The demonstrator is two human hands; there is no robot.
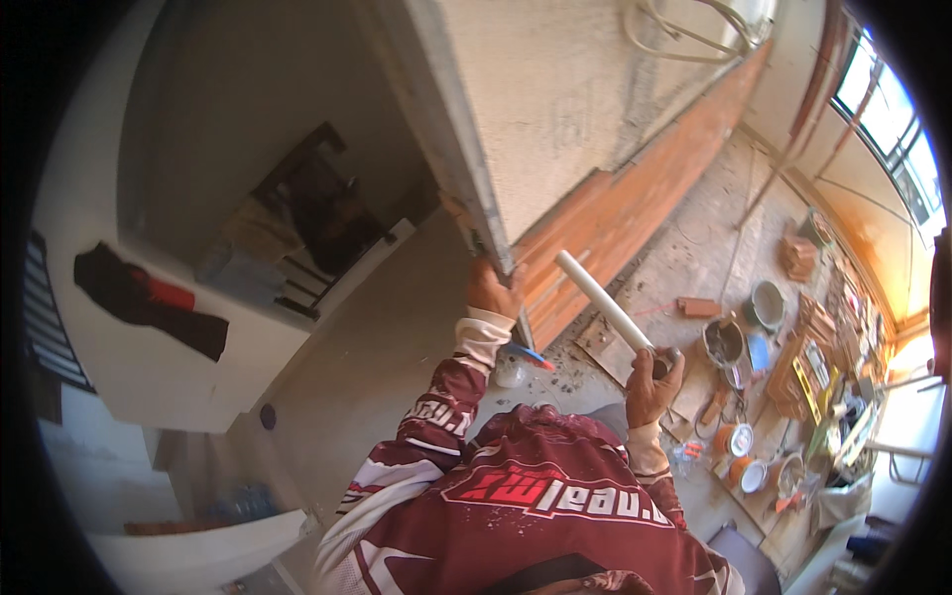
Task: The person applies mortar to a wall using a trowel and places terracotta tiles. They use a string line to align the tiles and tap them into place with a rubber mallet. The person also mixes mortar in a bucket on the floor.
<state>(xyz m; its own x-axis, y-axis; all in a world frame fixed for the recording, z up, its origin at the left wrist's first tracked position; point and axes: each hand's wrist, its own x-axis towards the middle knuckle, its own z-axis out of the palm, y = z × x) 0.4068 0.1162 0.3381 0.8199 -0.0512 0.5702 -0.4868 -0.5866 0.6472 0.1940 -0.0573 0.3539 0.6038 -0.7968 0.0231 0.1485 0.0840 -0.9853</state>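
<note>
Holding a white pipe (603, 300), the right hand (654, 390) sits at 4 o'clock, the pipe slanting toward 10 or 11. Near centre, the left hand (493, 290) touches the grey wall edge (464, 164); its grip I cannot tell. Farther, a grey bucket (767, 307) stands at 3 o'clock.

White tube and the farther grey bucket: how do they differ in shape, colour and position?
Shape: the white tube is long and slim; the grey bucket is squat and wide-mouthed.
Colour: the tube is white, while the bucket is dull grey.
Position: the tube slants upward-left in the picture, gripped in the right hand; the bucket stands on the floor.
Shared: both look rounded.
</note>
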